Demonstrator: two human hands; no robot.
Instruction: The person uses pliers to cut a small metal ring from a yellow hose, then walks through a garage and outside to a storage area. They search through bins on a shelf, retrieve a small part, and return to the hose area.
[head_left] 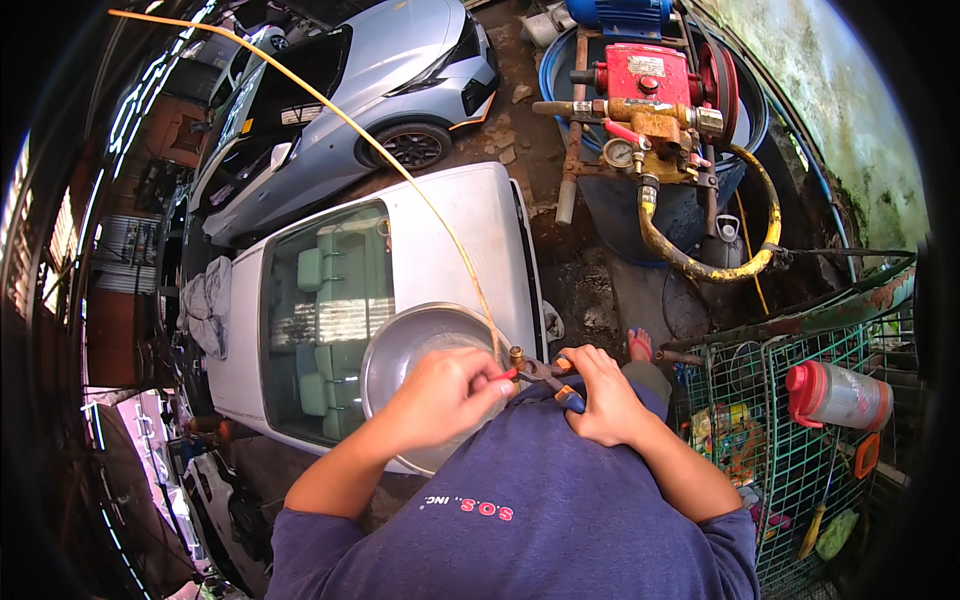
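My left hand [450, 395] is closed around a small red-handled piece [508, 376] beside a brass fitting [516, 355] at the lower end of a long pale yellow hose [440, 220]. My right hand [610, 400] grips pliers [570, 398] with orange and dark handles, their metal head at the fitting; whether the jaws touch it is hard to tell. Just behind my left hand, a wide steel basin [385, 345] rests on the back of a white car [440, 200]. My fingers partly hide the fitting and red piece.
A silver car [300, 150] stands beyond the white one. At upper right, a red pump [645, 75] with a thick yellow-and-black hose [710, 268] sits over a dark drum [630, 225]. Right of me, a green wire cage [760, 420] carries a red-lidded jug [840, 398]. A mossy wall [840, 120] bounds the right.
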